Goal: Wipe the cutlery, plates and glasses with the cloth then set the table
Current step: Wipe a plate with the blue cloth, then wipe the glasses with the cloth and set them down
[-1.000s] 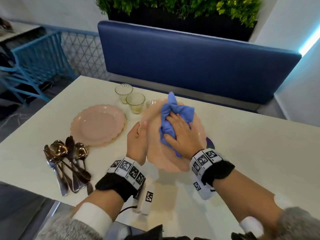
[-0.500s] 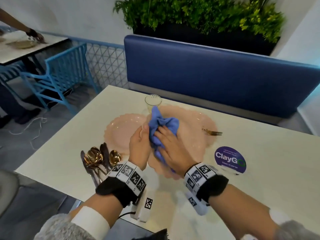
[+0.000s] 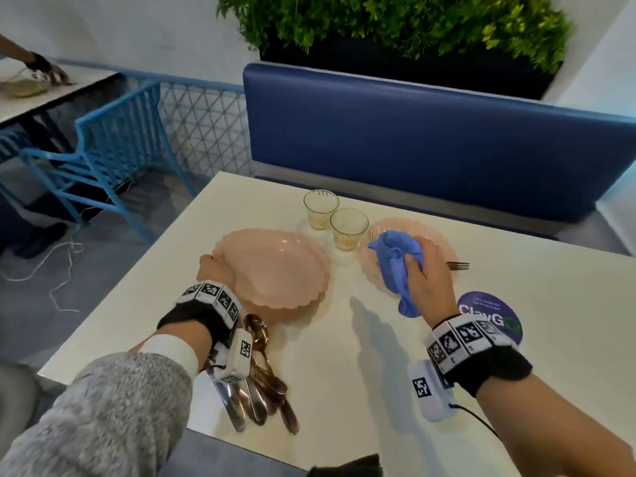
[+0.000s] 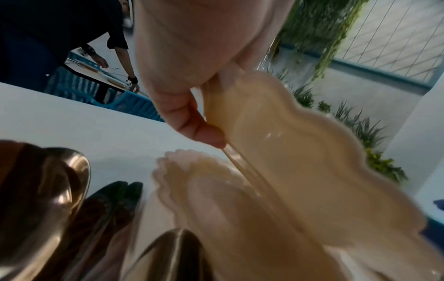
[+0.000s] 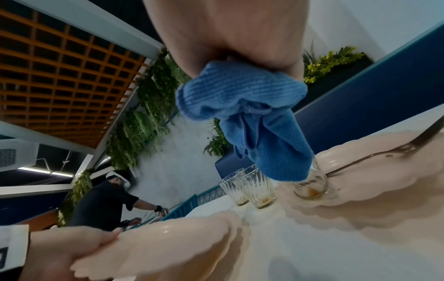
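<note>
My left hand (image 3: 214,267) pinches the left rim of a pink scalloped plate (image 3: 275,266), thumb (image 4: 199,131) on top. This plate (image 4: 300,152) sits tilted just over a second pink plate (image 4: 216,190); whether they touch is unclear. My right hand (image 3: 425,270) grips a bunched blue cloth (image 3: 395,266), which hangs above a third pink plate (image 3: 433,232). On that plate stand a small glass (image 5: 310,188) and a fork (image 3: 457,265). Two more glasses (image 3: 321,204) (image 3: 348,225) stand between the plates. A pile of cutlery (image 3: 265,390) lies under my left wrist.
The white table (image 3: 344,373) has a purple round sticker (image 3: 488,315) by my right wrist. A blue bench back (image 3: 413,139) runs behind it. A blue chair (image 3: 113,139) stands to the left. Another person (image 5: 103,199) works at a far table.
The plate I was wiping mid-table has gone left in my left hand, onto or just over the other plate. My right hand has lifted the cloth off it and moved right.
</note>
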Demonstrator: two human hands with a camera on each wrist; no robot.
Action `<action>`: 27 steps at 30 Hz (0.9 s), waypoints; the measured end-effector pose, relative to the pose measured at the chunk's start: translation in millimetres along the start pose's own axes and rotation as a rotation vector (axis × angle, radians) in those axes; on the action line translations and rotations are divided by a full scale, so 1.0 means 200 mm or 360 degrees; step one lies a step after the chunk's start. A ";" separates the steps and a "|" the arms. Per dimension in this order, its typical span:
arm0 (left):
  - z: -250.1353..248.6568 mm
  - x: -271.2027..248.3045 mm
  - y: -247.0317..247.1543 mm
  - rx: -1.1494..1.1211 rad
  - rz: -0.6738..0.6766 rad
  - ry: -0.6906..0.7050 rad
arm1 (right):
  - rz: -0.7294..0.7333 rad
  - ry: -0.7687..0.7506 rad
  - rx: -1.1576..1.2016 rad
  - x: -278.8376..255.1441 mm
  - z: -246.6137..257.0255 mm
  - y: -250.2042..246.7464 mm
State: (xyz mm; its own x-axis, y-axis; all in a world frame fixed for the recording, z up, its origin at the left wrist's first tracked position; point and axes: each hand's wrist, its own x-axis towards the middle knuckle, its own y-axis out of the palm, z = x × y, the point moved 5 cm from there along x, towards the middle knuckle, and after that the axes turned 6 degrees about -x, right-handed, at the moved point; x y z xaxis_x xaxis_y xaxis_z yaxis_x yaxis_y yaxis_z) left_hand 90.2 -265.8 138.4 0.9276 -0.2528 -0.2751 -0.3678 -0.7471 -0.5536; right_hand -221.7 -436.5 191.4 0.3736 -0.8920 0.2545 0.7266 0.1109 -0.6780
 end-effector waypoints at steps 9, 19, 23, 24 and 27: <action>-0.21 -0.08 0.27 0.0400 -0.0048 0.0600 | -0.0105 0.0402 0.0377 -0.04 -0.14 -0.11; -0.47 -0.31 1.03 0.0480 0.0794 0.0851 | -0.0186 0.0559 0.0359 -0.13 -0.27 -0.23; -0.48 -0.26 1.10 0.0574 0.0663 0.0853 | -0.0169 0.0570 0.0448 -0.17 -0.33 -0.25; -0.49 -0.25 1.10 0.0537 0.0650 0.0847 | -0.0152 0.0565 0.0446 -0.18 -0.33 -0.25; -0.52 -0.26 1.08 0.0398 0.0644 0.0851 | -0.0095 0.0532 0.0375 -0.19 -0.36 -0.25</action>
State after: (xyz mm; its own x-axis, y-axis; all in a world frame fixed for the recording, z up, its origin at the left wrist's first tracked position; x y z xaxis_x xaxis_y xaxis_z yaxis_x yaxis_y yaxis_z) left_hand -29.8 -477.0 114.7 0.5967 -0.7950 -0.1094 -0.6343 -0.3838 -0.6711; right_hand -314.1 -439.8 166.1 0.1469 -0.9889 0.0242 0.8681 0.1171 -0.4823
